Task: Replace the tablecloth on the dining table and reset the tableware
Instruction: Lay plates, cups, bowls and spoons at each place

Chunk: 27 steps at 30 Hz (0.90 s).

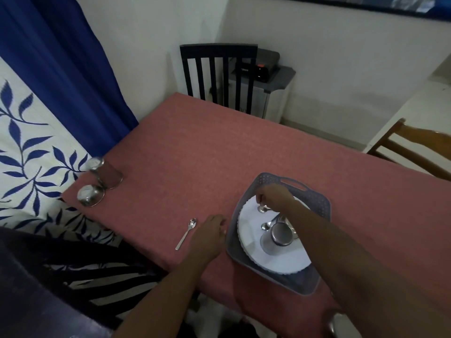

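One spoon (263,209) is pinched at its upper handle by the right hand (275,197), fingers curled down on it, its bowl hanging just over the white plate (253,240) at the plate's 12 o'clock. The plate lies in a grey perforated tray (322,208) that sits on the pink tablecloth (219,147), already spread over the table. On the plate, toward 4 o'clock from the held spoon, a small steel bowl (280,234) rests on other steel pieces, with a second spoon (265,226) touching it at its 9 o'clock. The left hand (210,230) rests flat and relaxed on the cloth, holding nothing, just beside the tray's 9 o'clock edge; a laid spoon (186,234) lies beside it at its 9 o'clock. Two upturned steel tumblers (97,181) stand at the table's far left corner, close to the edge. The pinch is high and light, so the spoon could swing and slip, clattering onto the plate. The right forearm crosses low over the steel bowl; a careless withdrawal could knock it over. Any tug on the cloth by the left hand could tip the tumblers off the corner.
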Tool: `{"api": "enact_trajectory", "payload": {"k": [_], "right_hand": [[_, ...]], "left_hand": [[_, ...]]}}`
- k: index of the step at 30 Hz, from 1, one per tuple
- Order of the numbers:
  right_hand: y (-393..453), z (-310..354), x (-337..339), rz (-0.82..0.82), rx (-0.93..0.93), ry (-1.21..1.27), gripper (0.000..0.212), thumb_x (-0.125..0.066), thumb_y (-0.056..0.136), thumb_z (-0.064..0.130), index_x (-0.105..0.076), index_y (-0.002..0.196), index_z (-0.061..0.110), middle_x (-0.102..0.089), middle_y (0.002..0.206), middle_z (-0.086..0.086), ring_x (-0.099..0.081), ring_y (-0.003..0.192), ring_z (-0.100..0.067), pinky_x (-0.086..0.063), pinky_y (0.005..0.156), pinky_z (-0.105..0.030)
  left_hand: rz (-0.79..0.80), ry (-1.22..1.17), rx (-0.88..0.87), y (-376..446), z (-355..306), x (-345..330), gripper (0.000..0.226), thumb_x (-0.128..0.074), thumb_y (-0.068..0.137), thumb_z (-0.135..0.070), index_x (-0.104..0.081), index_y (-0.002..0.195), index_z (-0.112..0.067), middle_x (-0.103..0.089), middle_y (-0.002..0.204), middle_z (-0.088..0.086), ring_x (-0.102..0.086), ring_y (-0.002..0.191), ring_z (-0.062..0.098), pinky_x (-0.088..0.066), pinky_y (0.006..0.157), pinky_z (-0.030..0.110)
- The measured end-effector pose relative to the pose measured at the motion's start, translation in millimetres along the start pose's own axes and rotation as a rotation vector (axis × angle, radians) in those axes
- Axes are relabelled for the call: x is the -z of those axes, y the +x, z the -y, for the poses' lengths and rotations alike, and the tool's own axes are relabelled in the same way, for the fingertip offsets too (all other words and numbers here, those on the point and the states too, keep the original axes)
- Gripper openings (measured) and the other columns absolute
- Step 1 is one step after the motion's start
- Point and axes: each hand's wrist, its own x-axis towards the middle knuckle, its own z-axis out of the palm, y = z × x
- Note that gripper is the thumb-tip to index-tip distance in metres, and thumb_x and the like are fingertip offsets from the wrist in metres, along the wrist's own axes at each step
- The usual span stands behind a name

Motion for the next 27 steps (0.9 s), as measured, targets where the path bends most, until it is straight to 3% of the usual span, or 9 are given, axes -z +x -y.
{"api": "enact_trajectory", "payload": {"k": [4,7,10,13,15,18,24,27], "right_hand": [[-30.2,-1.7,15.4,-0.247,-0.033,0.060,0.022,-0.060,0.092,0.009,-0.072,0.098,0.027,-0.073,0.092,0.003,-0.065,0.079,-0.019,-0.044,0.063,-0.028],[-77.5,2.5,36.2,-0.485,-0.127,0.188,0.015,-0.060,0.089,0.013,-0.067,0.096,0.025,-0.070,0.090,-0.002,-0.062,0.080,-0.026,-0.046,0.068,-0.035],[-139.7,-1.9,60.7,-0.677,-0.210,0.268,0.014,-0.058,0.086,0.015,-0.069,0.095,0.018,-0.071,0.092,0.000,-0.063,0.083,-0.023,-0.045,0.073,-0.032],[-214.1,-15.8,75.4,-0.856,-0.302,0.260,0.014,-0.059,0.083,0.012,-0.071,0.088,0.015,-0.068,0.091,-0.002,-0.064,0.081,-0.024,-0.051,0.076,-0.035],[-266.5,-24.7,72.5,-0.934,-0.415,0.246,0.011,-0.066,0.083,0.006,-0.072,0.086,0.014,-0.066,0.091,-0.002,-0.063,0.080,-0.019,-0.051,0.077,-0.029],[-345.5,-21.7,59.2,-0.983,-0.608,0.312,0.011,-0.072,0.082,0.004,-0.071,0.084,0.015,-0.069,0.087,0.000,-0.066,0.075,-0.012,-0.050,0.070,-0.015],[-457.1,-10.2,14.5,-0.913,-0.831,0.476,0.011,-0.077,0.081,0.006,-0.072,0.085,0.015,-0.074,0.074,0.007,-0.069,0.064,-0.002,-0.056,0.066,-0.027],[-495.0,-15.1,-5.0,-0.910,-0.904,0.544,0.010,-0.077,0.081,0.004,-0.073,0.085,0.012,-0.074,0.073,0.004,-0.071,0.065,-0.006,-0.061,0.067,-0.032]], "left_hand": [[0.035,-0.029,-0.094,-5.0,-11.4,7.8,0.027,-0.047,0.092,-0.023,-0.063,0.114,-0.018,-0.063,0.115,-0.002,-0.061,0.105,0.019,-0.046,0.091,0.032],[0.033,-0.086,-0.248,-12.1,-11.8,6.3,0.026,-0.053,0.092,-0.010,-0.067,0.110,-0.023,-0.067,0.110,-0.011,-0.061,0.103,0.008,-0.043,0.088,0.021],[0.083,-0.232,-0.371,-24.4,-10.9,4.3,0.032,-0.058,0.087,-0.005,-0.067,0.101,-0.032,-0.070,0.101,-0.017,-0.064,0.094,0.000,-0.052,0.087,0.028],[0.122,-0.344,-0.468,-45.0,-11.5,0.0,0.031,-0.059,0.085,-0.004,-0.069,0.098,-0.030,-0.071,0.096,-0.017,-0.067,0.084,0.003,-0.055,0.076,0.026],[0.160,-0.395,-0.555,-61.9,-16.3,-3.3,0.029,-0.060,0.085,-0.002,-0.068,0.096,-0.028,-0.071,0.096,-0.016,-0.068,0.081,0.005,-0.055,0.071,0.026],[0.245,-0.447,-0.682,-90.5,-29.3,-11.4,0.025,-0.061,0.086,-0.001,-0.067,0.093,-0.025,-0.071,0.094,-0.013,-0.068,0.081,0.010,-0.055,0.067,0.027],[0.409,-0.475,-0.751,-133.4,-67.4,-34.9,0.012,-0.055,0.087,-0.028,-0.066,0.092,-0.029,-0.069,0.091,-0.014,-0.066,0.083,0.010,-0.053,0.070,0.028],[0.481,-0.435,-0.752,-149.2,-86.8,-54.6,0.014,-0.059,0.090,-0.026,-0.067,0.098,-0.033,-0.069,0.094,-0.018,-0.064,0.086,0.004,-0.049,0.073,0.017]]}}
